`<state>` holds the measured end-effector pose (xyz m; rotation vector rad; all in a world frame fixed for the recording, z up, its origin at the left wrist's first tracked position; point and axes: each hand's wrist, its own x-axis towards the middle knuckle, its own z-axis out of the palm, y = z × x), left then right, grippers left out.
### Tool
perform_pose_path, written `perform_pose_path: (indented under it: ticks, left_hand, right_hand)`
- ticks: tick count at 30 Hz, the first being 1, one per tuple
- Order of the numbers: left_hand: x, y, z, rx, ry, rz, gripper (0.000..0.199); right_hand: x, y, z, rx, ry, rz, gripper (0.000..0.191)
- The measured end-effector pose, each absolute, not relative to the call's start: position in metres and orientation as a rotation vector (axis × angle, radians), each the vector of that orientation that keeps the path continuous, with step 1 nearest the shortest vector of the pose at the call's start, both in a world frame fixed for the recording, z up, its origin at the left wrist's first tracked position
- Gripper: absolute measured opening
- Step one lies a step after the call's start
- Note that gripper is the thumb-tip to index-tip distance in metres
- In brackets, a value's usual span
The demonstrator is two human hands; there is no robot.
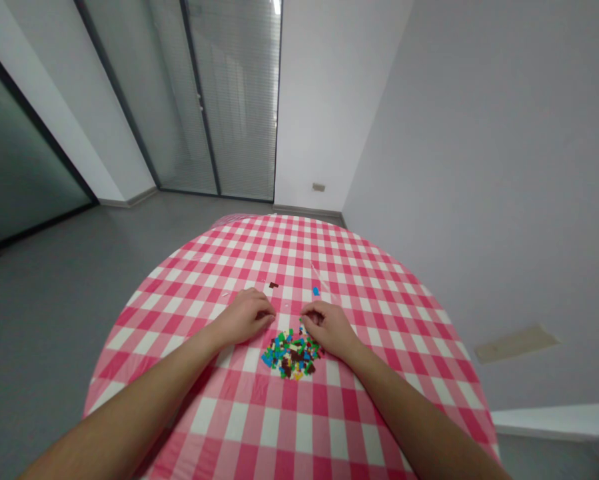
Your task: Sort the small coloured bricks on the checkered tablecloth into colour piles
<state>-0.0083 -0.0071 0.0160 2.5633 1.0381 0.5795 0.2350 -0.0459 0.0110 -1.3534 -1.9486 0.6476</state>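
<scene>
Brick pile [292,357] sits mostly loose on checked tablecloth [284,457]; looks early, most pieces left. Left hand [245,316] is far-left of pile, right hand [332,328] at its right edge; hands apart, fingers curled, can't tell grip. Beyond pile: brown piece [273,285], blue piece [316,291], floor [144,233], glass partition [239,100].

We see a round counter [324,427] under a pink-and-white checked covering that looks like thin plastic, faintly glossy, with fine creases and a wrinkled patch near its lower edge. On it we find a pile of small multicoloured building pieces [293,355], hard smooth plastic by their look, like the blue piece [316,291] and the dark brown piece [273,285] beyond. Past the counter, we see smooth matt grey floor [144,230], matt painted white walls [469,167] and smooth glass panels [234,100] in dark frames, possibly metal.
</scene>
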Motion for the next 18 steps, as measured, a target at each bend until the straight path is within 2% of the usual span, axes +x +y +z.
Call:
perform_pose_path:
  ticks: [9, 18]
  left_hand:
    - [-0.011, 0.0, 0.003, 2.691, 0.938, 0.634, 0.016]
    - [-0.01, -0.001, -0.001, 2.641, 1.024, 0.683, 0.025]
  right_hand:
    - [0.234, -0.042, 0.012, -1.334, -2.123, 0.482, 0.016]
    - [0.236, -0.042, 0.007, -1.378, -2.029, 0.542, 0.025]
